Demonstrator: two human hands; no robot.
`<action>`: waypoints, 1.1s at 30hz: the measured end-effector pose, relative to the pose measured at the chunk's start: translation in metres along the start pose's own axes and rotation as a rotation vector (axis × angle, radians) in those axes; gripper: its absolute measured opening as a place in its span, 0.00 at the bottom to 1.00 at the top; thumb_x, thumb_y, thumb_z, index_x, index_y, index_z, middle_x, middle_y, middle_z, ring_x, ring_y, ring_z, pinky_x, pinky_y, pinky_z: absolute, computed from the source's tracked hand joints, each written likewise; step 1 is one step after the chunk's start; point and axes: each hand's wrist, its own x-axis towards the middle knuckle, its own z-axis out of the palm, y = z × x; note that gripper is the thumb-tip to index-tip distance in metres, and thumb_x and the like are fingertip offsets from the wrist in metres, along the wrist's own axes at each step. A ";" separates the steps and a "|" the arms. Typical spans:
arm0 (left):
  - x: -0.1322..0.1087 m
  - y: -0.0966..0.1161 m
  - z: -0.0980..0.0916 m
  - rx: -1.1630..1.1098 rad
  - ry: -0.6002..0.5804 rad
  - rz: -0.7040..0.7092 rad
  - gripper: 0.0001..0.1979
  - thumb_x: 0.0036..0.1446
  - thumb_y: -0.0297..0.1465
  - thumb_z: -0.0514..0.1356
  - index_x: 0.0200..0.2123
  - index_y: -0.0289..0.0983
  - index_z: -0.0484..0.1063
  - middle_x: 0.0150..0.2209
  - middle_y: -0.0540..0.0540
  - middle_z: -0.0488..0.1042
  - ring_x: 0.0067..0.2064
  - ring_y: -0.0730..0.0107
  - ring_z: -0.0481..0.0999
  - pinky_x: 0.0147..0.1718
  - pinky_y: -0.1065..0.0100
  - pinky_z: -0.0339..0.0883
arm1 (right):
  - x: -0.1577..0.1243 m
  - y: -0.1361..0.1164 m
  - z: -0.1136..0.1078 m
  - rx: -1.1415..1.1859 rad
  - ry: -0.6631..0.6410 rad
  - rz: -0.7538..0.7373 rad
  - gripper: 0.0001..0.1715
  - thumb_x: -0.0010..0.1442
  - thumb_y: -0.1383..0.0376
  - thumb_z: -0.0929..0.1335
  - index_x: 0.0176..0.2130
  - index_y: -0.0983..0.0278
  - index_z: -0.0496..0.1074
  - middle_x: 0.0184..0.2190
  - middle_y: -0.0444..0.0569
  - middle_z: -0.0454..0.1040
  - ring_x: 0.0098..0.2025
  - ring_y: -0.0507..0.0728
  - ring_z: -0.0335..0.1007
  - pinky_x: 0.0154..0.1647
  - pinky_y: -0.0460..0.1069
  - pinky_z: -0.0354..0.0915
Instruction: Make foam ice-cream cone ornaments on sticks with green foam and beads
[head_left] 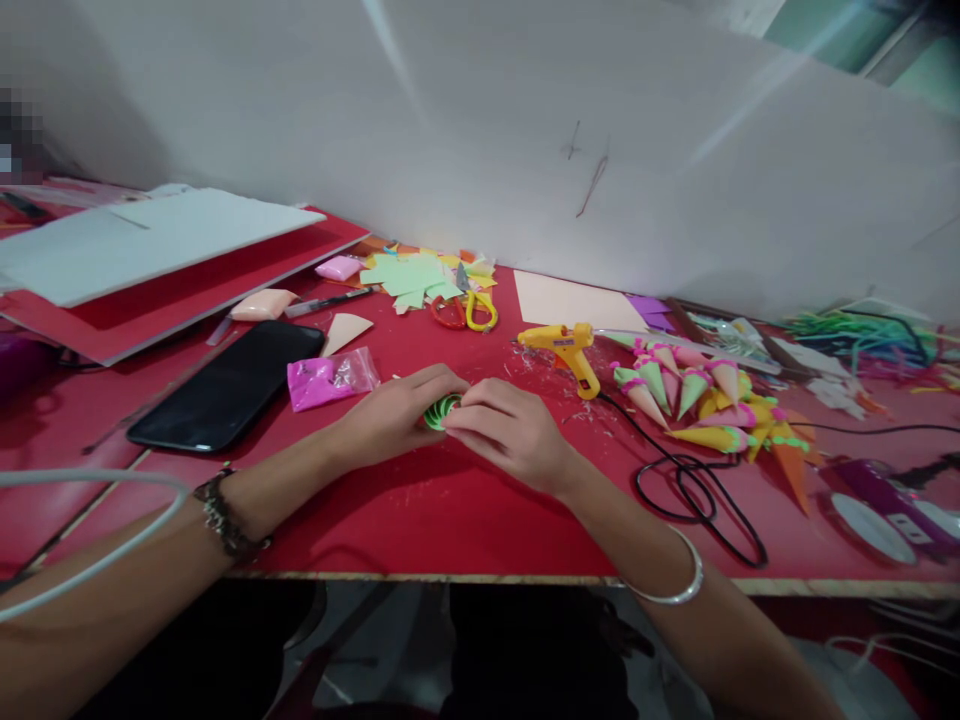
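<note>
Between my two hands is a small green coil [442,411], with rings of green showing at its end; the rest is covered by fingers. My left hand [397,412] is closed round its left side, palm down. From the right, the fingers of my right hand [510,430] pinch its near edge. Both hands are just above the red table [465,530]. A bag of bright pink material [322,378] lies left of my left hand. Beyond my right hand rests a yellow glue gun [566,350], with thin glue strands around it.
A black phone [229,385] and stacked boards [157,240] are at left. Scissors [472,310] lie by green paper scraps [412,278]. On the right are several small paper cones [701,395], a looped black cord [697,490] and a purple device [892,505].
</note>
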 end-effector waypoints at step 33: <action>-0.001 0.002 -0.003 -0.627 0.094 -0.217 0.19 0.57 0.39 0.46 0.49 0.36 0.54 0.32 0.48 0.69 0.27 0.73 0.71 0.31 0.69 0.65 | 0.005 0.009 0.009 0.781 0.462 0.762 0.05 0.54 0.63 0.62 0.31 0.63 0.63 0.23 0.40 0.63 0.24 0.47 0.59 0.26 0.43 0.60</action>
